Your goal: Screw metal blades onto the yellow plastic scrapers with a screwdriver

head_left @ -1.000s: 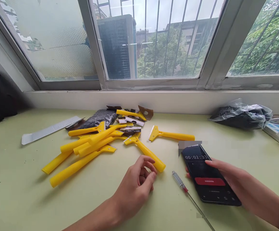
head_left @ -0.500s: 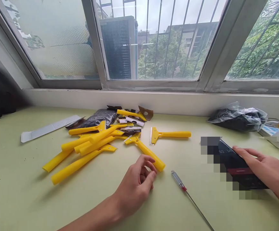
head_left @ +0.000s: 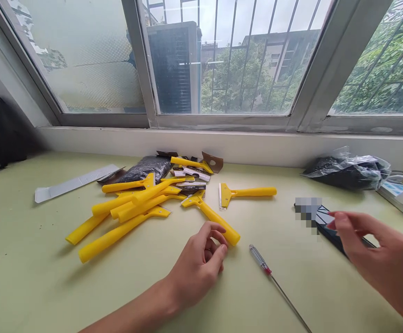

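Observation:
My left hand [head_left: 201, 263] rests on the table with loosely curled fingers and a gap between thumb and index finger, holding nothing visible. Just behind its fingers lies the handle of a yellow scraper [head_left: 218, 222]. My right hand [head_left: 378, 254] is over a dark phone [head_left: 333, 236] lying on the table; its fingertips are above the screen and cover part of it. Whether they touch the glass I cannot tell. Between the hands lies a screwdriver [head_left: 261, 260] with a clear handle and long shaft. Another yellow scraper [head_left: 253, 192] lies apart, its blade pointing left.
Several yellow scrapers [head_left: 128, 208] are heaped on the left. Behind them are a black plastic packet [head_left: 145, 169] and small boxes [head_left: 194, 175]. A flat white strip [head_left: 72, 185] lies further left. At the back right sits a bagged black bundle [head_left: 350, 171] beneath the windows.
The phone, tilted up in my right hand before, now lies lower on the table. My right hand has come off its edge and moved over the screen. My left hand stays put.

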`<state>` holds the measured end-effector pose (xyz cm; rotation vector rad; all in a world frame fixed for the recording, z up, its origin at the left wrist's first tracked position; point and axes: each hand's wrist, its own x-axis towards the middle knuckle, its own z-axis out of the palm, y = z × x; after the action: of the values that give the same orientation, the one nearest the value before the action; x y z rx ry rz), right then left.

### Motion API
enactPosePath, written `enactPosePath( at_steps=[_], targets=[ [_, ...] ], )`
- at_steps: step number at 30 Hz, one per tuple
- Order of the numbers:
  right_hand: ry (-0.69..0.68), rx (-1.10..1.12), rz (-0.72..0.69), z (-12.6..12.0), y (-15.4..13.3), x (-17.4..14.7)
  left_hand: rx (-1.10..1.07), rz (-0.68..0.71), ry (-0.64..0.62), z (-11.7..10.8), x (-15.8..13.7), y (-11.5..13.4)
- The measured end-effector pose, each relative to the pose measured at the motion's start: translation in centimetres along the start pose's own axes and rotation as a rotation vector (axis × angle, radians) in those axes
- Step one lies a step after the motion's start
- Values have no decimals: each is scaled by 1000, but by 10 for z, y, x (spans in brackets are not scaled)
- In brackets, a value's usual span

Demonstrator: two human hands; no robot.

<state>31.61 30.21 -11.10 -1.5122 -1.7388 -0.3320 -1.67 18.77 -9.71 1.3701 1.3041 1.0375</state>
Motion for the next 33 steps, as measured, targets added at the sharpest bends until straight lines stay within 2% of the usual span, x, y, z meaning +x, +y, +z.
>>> enactPosePath(
  at_steps=[2,3,6,8,14,18,20,22,25,27,28,30,33],
  targets=[
    [-121,254,-240,-4,-34,-19,-4,-1,-1,0,1,0],
    [-236,376,-309,-4,-48,-28,3,0,1,1,1,0],
    [-564,571,-412,-2,-70,-45,86,33,36,3,-1,1],
    [-658,604,-419,-2,-74,-48,181,80,63,6,-2,3],
    [-738,541,-451,-4,-79,-43,445,145,4,9,-5,7],
    [-686,550,-343,0,-82,-41,379,118,25,10,-3,6],
    [-643,551,-306,5,-83,-39,306,123,105,8,0,5],
    [-580,503,-297,12,-86,-34,337,178,237,1,6,2],
    [-441,332,-288,29,-96,-25,629,354,505,-19,18,-4],
    [-424,263,-312,40,-103,-18,810,343,622,-33,26,-11],
    [-447,259,-337,45,-107,-15,859,288,633,-39,29,-14],
    [-509,285,-391,51,-111,-11,868,194,574,-47,34,-20],
    [-552,323,-408,54,-112,-7,801,183,454,-49,37,-23]
  ],
)
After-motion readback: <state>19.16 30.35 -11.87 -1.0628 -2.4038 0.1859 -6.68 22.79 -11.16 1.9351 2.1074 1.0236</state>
